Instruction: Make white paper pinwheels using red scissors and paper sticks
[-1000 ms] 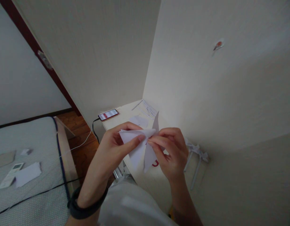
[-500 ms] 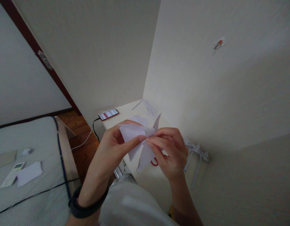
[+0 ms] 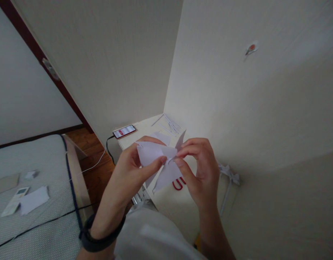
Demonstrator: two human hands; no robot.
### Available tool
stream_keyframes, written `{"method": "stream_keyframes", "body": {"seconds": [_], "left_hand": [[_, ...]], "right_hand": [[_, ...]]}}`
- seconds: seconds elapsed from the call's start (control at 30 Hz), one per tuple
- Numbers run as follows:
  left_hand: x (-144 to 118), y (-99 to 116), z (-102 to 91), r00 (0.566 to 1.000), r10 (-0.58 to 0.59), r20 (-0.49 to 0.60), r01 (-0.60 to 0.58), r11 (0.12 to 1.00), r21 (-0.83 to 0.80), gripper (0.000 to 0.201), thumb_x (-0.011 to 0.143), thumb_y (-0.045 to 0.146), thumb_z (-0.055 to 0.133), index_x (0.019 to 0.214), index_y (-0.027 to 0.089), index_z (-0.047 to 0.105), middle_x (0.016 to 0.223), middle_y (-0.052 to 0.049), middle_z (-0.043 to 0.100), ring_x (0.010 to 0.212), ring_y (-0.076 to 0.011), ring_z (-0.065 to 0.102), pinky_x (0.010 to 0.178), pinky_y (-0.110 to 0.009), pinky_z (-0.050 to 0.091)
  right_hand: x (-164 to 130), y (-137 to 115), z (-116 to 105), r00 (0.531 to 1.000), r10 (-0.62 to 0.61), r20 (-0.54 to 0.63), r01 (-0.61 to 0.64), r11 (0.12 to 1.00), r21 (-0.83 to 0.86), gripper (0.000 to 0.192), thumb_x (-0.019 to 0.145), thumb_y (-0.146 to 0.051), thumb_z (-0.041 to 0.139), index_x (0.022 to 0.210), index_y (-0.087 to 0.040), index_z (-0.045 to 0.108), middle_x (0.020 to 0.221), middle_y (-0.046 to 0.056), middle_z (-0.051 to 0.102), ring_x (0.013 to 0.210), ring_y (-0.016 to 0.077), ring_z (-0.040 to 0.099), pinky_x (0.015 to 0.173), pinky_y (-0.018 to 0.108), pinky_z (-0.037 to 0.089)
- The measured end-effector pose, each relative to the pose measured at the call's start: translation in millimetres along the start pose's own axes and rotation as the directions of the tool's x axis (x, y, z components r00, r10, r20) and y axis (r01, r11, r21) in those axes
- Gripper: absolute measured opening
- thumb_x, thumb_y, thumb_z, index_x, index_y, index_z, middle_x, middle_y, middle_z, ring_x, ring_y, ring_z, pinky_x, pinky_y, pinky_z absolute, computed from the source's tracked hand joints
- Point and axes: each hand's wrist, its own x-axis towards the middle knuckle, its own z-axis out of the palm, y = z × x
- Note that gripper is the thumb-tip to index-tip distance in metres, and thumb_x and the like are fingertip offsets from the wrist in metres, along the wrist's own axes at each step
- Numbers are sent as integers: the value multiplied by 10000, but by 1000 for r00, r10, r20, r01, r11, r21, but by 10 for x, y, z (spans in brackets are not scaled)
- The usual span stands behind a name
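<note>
A white paper pinwheel (image 3: 168, 175), its corners folded toward the centre, is held above the small table. My left hand (image 3: 130, 169), with a black band at the wrist, grips it from the left, thumb pressing close to the middle. The fingertips of my right hand (image 3: 203, 171) pinch at the upper right blade beside the centre; what lies exactly between them is partly hidden. Below the paper, red looped handles (image 3: 177, 185), like those of scissors, rest on the tabletop, partly covered by my right hand. Another white sheet (image 3: 163, 138) lies behind the pinwheel.
Thin white sticks (image 3: 170, 124) lie at the table's (image 3: 144, 126) back corner, near a plugged-in phone (image 3: 124, 131). To the right, a pinwheel on a stick (image 3: 230, 176) lies by the wall. A bed (image 3: 47, 151) at left bears papers and a remote (image 3: 16, 201).
My right hand has shifted slightly right and up, its fingers drawn off the pinwheel's centre. More of the red handles shows. The left hand keeps its hold.
</note>
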Motion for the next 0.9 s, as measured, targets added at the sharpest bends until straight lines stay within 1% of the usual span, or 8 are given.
{"method": "stream_keyframes", "body": {"seconds": [0.13,0.23,0.43,0.63,0.9], "left_hand": [[13,8,-6,1000,25,15,-24,1000,-9,194,677,246,826,826,199,712,792,-6,705,627,-147,610,544,-214,490],[24,15,-9,998,51,29,-50,998,-24,194,667,223,832,823,204,720,805,1,703,649,-143,613,545,-200,481],[18,8,-9,999,46,4,-46,999,-8,200,669,241,830,826,201,713,818,-10,706,692,-165,635,588,-217,505],[11,4,0,1000,7,10,-6,1000,-7,224,665,273,825,839,204,702,789,-15,707,625,-162,615,537,-224,506],[11,24,8,1000,-11,2,11,1000,-17,235,674,277,820,858,196,699,814,-20,712,637,-159,617,549,-222,506]], "right_hand": [[5,-14,19,996,86,16,-86,996,-4,124,846,-113,646,830,-220,586,888,1,558,845,146,563,706,273,505],[2,-16,32,992,122,41,-124,992,36,131,844,-110,639,809,-220,577,868,-1,556,831,149,562,702,279,500],[14,-19,49,992,112,56,-116,990,77,148,843,-89,629,796,-218,572,853,-7,556,809,139,558,693,270,491],[35,-14,51,993,107,44,-109,993,48,138,850,-109,633,787,-217,573,842,-3,562,794,143,565,674,271,497],[41,0,58,995,87,39,-88,996,23,139,854,-103,629,798,-219,576,851,-4,560,789,139,565,674,268,503]]}}
